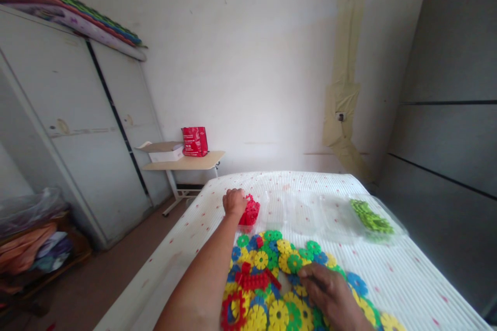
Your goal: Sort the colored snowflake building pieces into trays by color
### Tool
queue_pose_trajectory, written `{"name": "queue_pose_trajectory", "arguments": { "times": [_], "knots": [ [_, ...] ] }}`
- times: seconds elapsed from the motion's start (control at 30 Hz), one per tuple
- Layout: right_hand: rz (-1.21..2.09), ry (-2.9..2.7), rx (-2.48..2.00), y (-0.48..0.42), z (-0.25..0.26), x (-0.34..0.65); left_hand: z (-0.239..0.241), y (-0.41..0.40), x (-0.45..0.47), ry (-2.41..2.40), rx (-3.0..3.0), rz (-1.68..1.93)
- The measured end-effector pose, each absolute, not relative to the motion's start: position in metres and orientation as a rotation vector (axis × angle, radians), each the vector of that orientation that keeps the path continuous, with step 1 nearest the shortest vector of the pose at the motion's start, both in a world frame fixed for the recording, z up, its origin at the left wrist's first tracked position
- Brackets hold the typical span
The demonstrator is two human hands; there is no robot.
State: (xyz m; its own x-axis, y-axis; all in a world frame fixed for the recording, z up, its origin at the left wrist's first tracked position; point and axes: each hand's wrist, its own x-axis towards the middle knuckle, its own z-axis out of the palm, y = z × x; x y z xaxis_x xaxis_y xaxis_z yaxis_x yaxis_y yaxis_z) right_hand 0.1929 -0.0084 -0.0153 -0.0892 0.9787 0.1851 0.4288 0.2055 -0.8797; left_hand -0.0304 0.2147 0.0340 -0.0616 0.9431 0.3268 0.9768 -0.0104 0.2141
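Observation:
My left hand (234,201) is stretched forward at the left side of a small see-through box full of red plastic pieces (250,211). Its fingers are curled over the box's edge, and what they hold is hidden. My right hand (326,289) hovers low over a pile of flower-shaped plastic discs (278,313) in yellow, green and blue. Its thumb and fingers are closed together; any piece between them cannot be made out. Several red toothed pieces (254,282) and a red square frame (233,311) lie among the discs.
See-through compartments (303,214) run right from the red pieces, with light green pieces (370,216) at the far right. A patterned white cloth (186,248) covers the table. Behind stands a small side table (202,160) with a red bag (194,141) and a white box (165,153).

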Motion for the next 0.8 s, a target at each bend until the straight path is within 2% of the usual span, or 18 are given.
{"name": "queue_pose_trajectory", "arguments": {
  "times": [0.27,0.8],
  "knots": [
    [0.793,-1.693,-1.338,-0.01,-0.013,0.191,0.048,0.207,-0.047,-2.074,-2.21,-0.676],
    [0.779,-1.757,-1.339,-0.011,-0.016,0.191,0.019,0.191,-0.049,-1.902,-2.596,-0.575]
  ]
}}
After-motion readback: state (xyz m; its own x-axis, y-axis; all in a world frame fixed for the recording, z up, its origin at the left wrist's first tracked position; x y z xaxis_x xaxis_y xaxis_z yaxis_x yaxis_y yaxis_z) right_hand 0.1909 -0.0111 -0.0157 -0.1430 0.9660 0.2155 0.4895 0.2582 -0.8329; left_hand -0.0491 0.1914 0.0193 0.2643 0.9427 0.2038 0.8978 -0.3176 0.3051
